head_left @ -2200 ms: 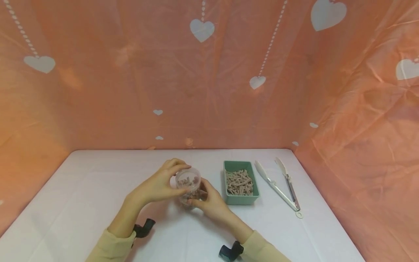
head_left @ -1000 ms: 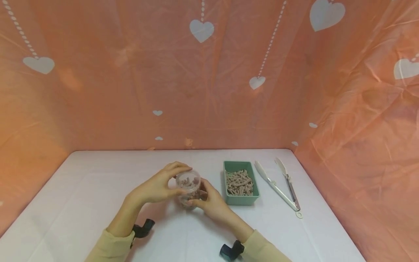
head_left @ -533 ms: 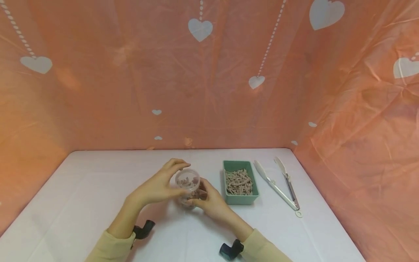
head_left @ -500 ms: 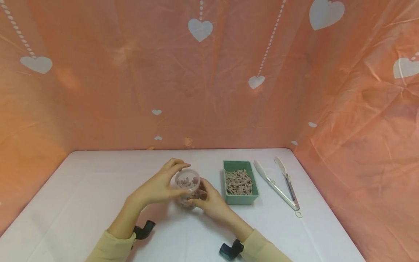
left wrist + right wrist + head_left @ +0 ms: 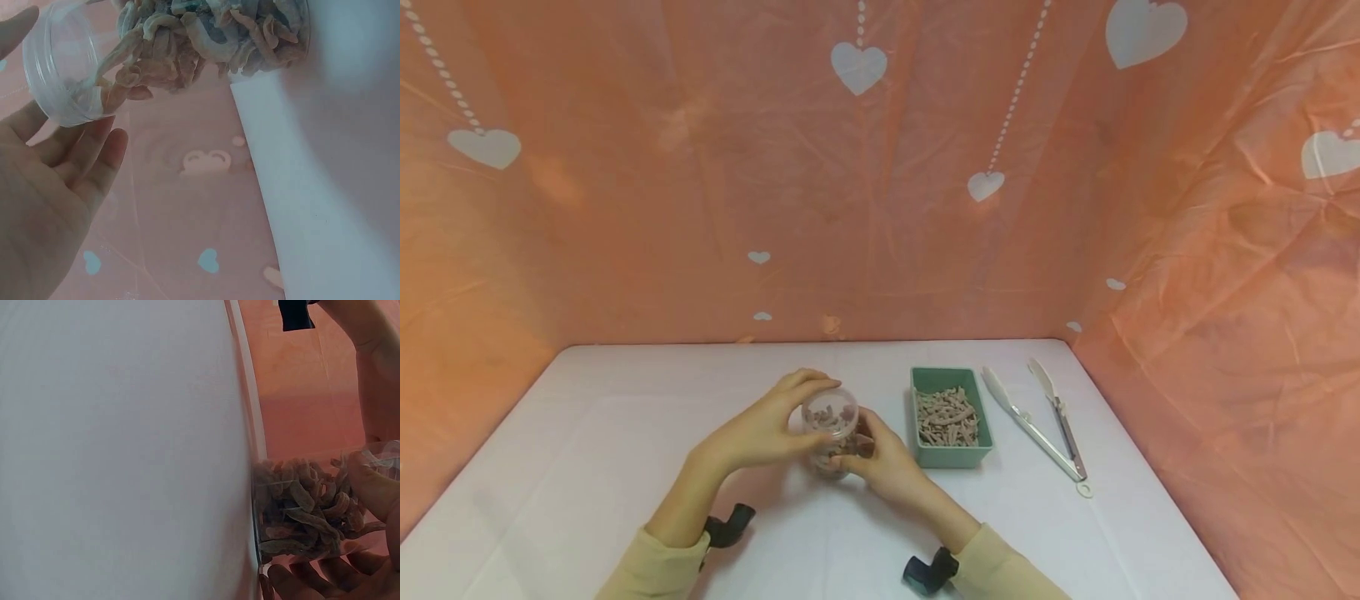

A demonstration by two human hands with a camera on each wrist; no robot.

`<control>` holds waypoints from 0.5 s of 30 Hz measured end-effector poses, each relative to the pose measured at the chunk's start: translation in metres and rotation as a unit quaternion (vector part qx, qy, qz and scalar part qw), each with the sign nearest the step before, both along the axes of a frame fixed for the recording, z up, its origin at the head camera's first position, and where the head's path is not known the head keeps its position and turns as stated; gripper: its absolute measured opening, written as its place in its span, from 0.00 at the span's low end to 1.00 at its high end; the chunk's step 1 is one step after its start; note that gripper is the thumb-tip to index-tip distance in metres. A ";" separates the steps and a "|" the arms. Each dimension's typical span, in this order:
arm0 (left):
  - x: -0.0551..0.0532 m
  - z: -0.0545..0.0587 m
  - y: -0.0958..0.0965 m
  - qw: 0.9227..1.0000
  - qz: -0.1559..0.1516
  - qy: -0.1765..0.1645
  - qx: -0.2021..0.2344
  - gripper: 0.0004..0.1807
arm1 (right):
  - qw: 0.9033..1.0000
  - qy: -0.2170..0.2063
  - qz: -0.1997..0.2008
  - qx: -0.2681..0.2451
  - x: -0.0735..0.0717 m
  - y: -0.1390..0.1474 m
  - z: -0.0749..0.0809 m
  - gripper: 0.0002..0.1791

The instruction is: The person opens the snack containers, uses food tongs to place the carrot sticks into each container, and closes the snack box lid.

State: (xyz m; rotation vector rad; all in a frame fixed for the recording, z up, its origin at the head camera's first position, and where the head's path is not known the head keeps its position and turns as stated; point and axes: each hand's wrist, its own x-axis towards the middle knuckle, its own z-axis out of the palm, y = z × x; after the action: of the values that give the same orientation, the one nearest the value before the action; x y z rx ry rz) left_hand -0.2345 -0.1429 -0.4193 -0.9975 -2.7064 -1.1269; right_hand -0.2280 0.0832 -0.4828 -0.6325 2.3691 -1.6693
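A clear plastic jar (image 5: pixel 312 512) holding brownish, twisted dried strips stands upright on the white table. My left hand (image 5: pixel 767 423) holds the jar's clear round lid (image 5: pixel 62 62) from the left, fingers along the far edge and thumb on the near edge. Lower down, my right hand (image 5: pixel 887 462) grips the jar's body from the right, its thumb in front and its fingers behind. Through the side, in the left wrist view, strips (image 5: pixel 169 50) show packed below the lid.
To the right of the jar, a green rectangular tub (image 5: pixel 953 457) holds more of the strips. Farther right lie metal tongs (image 5: pixel 1037 437) with pale tips, spread apart. An orange curtain (image 5: pixel 880 208) with white hearts hangs behind the white table (image 5: pixel 625 400).
The left fingers, lifted slightly off the lid's far edge half a second ago, have come down against it again. The right hand and the jar stay in place.
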 end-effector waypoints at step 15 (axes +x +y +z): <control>-0.001 -0.001 -0.001 0.999 0.036 0.003 -0.010 0.44 | 1.000 -0.003 -0.001 0.005 0.001 0.000 -0.002 0.41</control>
State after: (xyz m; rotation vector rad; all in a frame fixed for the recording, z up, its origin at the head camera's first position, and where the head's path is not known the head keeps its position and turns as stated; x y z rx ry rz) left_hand -0.2351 -0.1441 -0.4207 -0.8977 -2.7292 -1.0852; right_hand -0.2272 0.0836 -0.4847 -0.6233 2.3722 -1.6568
